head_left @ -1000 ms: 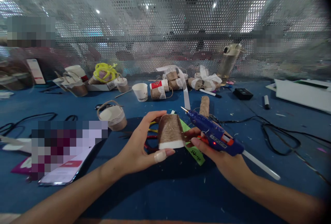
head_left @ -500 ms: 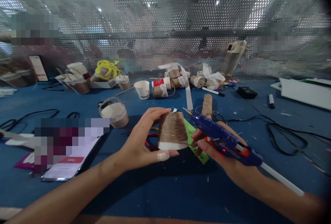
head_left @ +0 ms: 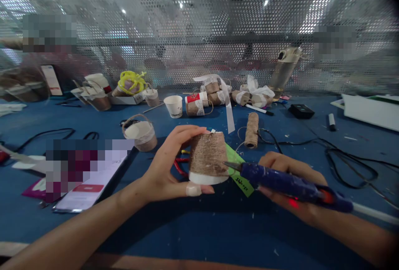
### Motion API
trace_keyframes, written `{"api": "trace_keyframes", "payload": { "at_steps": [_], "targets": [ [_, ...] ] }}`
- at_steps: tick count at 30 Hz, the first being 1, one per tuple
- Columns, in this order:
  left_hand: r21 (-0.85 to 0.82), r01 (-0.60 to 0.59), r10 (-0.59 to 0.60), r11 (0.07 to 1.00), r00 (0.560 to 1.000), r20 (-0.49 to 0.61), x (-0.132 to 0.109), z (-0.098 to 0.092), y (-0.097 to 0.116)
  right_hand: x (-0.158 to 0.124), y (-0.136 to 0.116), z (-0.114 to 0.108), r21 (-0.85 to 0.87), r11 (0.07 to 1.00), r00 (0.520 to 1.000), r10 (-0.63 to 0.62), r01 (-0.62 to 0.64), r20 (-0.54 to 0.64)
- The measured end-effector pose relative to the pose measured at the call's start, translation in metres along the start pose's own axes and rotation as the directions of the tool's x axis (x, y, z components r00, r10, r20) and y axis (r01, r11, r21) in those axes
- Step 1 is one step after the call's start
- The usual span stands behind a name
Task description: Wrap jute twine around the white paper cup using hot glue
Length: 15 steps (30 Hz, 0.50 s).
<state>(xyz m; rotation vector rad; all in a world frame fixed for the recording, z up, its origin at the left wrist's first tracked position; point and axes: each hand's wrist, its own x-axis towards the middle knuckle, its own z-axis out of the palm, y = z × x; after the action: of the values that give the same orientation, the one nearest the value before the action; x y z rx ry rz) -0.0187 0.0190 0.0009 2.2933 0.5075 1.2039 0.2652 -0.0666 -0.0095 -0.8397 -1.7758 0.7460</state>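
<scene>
My left hand [head_left: 170, 170] grips a paper cup [head_left: 208, 155] wound with brown twine, thumb at its white rim and fingers at the top. The cup is upside down, its rim facing down. In my right hand [head_left: 289, 178] is a blue glue gun [head_left: 280, 182] with a white glue stick at its back and a small red light. Its metal nozzle is at the cup's right side, close to the rim; whether it touches is unclear. A strand of twine runs from the cup toward the twine roll [head_left: 252, 130]. Behind the cup lie a green paper strip [head_left: 243, 182] and red-handled scissors [head_left: 181, 167], partly hidden.
A finished-looking small basket [head_left: 141, 135] stands left of my hand. Phone [head_left: 90, 187] at left. White cup [head_left: 173, 106], lace-trimmed cups and white ribbon [head_left: 230, 116] lie at the back. Black cables [head_left: 330, 153] run on the right, near a black box [head_left: 301, 111].
My right hand has moved right and down, bringing the glue gun's nozzle from above the cup to its right side near the rim. The cup is tilted slightly differently in my left hand.
</scene>
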Motion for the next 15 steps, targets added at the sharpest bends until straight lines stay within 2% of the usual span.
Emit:
{"api": "trace_keyframes", "payload": {
  "at_steps": [3,10,15],
  "targets": [
    [0.037,-0.007,0.007,0.999,1.000,0.010,-0.0011,-0.0004,0.0004,-0.0046,0.0043,-0.0067,-0.030,0.999,0.997,-0.014,0.016,0.074],
    [0.070,-0.011,0.011,0.998,1.000,0.008,-0.0039,-0.0005,0.0029,-0.0081,0.0066,-0.0063,-0.128,0.990,0.996,0.071,-0.064,0.050],
    [0.115,-0.023,0.025,0.993,1.000,-0.017,-0.0031,-0.0007,0.0071,-0.0082,0.0044,-0.0093,-0.152,0.988,0.993,0.037,-0.019,0.116]
  ]
}}
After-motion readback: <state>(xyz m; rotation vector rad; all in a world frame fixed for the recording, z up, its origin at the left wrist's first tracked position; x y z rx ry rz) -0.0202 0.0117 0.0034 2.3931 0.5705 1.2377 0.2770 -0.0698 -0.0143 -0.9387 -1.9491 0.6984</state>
